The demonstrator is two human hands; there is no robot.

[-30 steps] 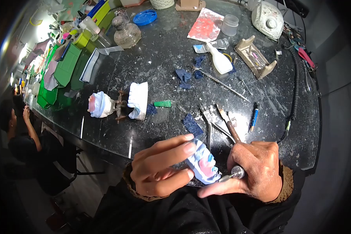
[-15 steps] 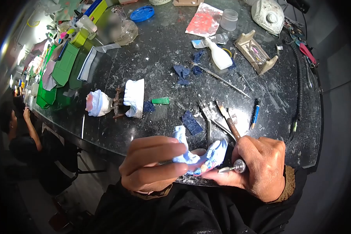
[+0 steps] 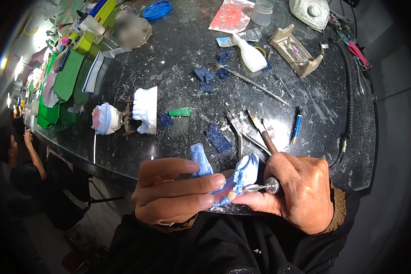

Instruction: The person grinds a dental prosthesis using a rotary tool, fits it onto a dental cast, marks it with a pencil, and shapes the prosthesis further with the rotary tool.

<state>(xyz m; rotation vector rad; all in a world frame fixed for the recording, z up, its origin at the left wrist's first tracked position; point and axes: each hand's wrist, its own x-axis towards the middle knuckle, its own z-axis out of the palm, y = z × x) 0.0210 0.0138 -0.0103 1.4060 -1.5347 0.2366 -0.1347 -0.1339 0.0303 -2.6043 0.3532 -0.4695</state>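
Head view: the fingers of the left hand [image 3: 176, 194] grasp a blue dental cast [image 3: 246, 170], at the lower centre of the frame, its tooth row turned toward the bottom. The right hand [image 3: 301, 194], dusted with pale powder, is curled around a metal handpiece [image 3: 272, 185]; its tip points left at the cast's teeth, so close that contact cannot be told. The right thumb reaches beneath the tip toward the cast. Just above the hands, on the dusty black bench [image 3: 187, 59], lie pliers [image 3: 240, 137], a brown-handled tool [image 3: 269, 142] and a navy scrap [image 3: 218, 138], with a blue pen [image 3: 297, 127] farther right. At centre left, a green cap [image 3: 179, 112] lies near a hinged frame [image 3: 129, 114] between a white cast [image 3: 144, 109] and a blue, white and pink one [image 3: 108, 119]. Toward the upper right are a white bottle [image 3: 251, 55], lying tilted, and a grimy rack [image 3: 296, 51] holding small tools. Green bins [image 3: 68, 75] crowd the upper left; below them, at the left edge, sits another person [image 3: 25, 171] in dark clothing.
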